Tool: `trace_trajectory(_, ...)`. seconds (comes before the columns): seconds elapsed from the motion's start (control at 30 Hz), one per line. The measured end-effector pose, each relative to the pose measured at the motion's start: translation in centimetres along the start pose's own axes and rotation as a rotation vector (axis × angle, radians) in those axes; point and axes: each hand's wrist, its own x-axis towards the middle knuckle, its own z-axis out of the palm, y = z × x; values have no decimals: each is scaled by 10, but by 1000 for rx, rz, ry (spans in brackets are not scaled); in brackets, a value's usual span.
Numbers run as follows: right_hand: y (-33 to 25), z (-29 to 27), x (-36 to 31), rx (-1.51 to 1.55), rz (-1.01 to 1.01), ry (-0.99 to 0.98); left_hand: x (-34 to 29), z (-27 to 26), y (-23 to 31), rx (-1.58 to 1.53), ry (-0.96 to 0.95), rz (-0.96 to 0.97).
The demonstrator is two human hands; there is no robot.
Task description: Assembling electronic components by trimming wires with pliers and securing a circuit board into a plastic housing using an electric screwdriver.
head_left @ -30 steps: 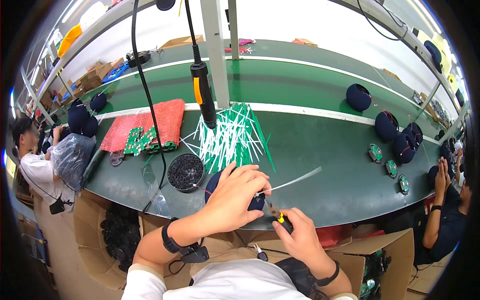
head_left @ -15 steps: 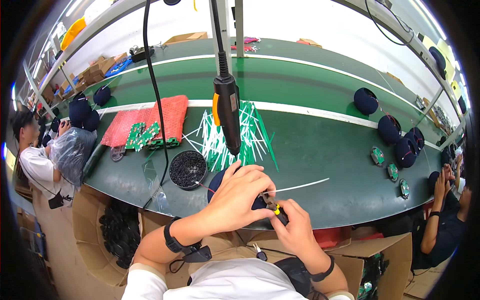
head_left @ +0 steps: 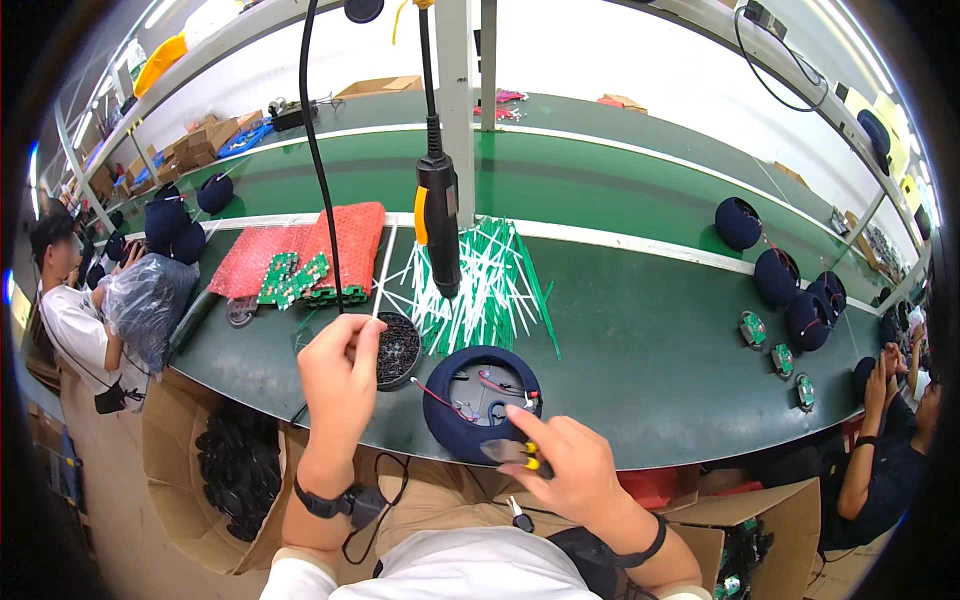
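Observation:
My left hand (head_left: 338, 385) is raised left of the middle, fingers pinched on a thin white cable-tie strip (head_left: 385, 268) that points up and away. My right hand (head_left: 578, 468) grips small cutting pliers (head_left: 508, 452) with yellow and black handles, their jaws over the near right rim of a dark blue round shell (head_left: 452, 437). The shell lies at the table's near edge, hollow side up. Inside it are red and dark wires (head_left: 495, 384) and a white connector.
A round tub of black bits (head_left: 398, 350) stands beside my left hand. Beyond lie white and green cable ties (head_left: 480, 290), a hanging black and orange power screwdriver (head_left: 437, 225), red bubble wrap (head_left: 345, 245) and green circuit boards (head_left: 290, 280). More blue shells (head_left: 778, 278) sit right; co-workers at both sides.
My left hand has left the shell and moved left and up with the white strip. The shell now lies uncovered, and the pliers have shifted slightly left and nearer to me.

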Motion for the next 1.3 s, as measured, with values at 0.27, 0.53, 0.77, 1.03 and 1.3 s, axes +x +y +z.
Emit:
trace_trajectory(0.27, -10, 3, 16, -285, -44, -136, 29, 52, -45, 379, -253, 144)
trace_trajectory(0.53, 67, -46, 65, -329, 128, 172, -31, 24, -39, 141, -226, 212)
trace_trajectory(0.77, 197, -46, 213, -610, 339, 146, -72, 25, -43, 101, -239, 276)
trace_trajectory(1.03, 274, -36, 288, -633, 425, 100, -29, -26, -64, 191, 66, 220)
trace_trajectory(1.3, 260, -37, 210, -698, 188, -52, 102, -70, -166, 690, 75, 206)
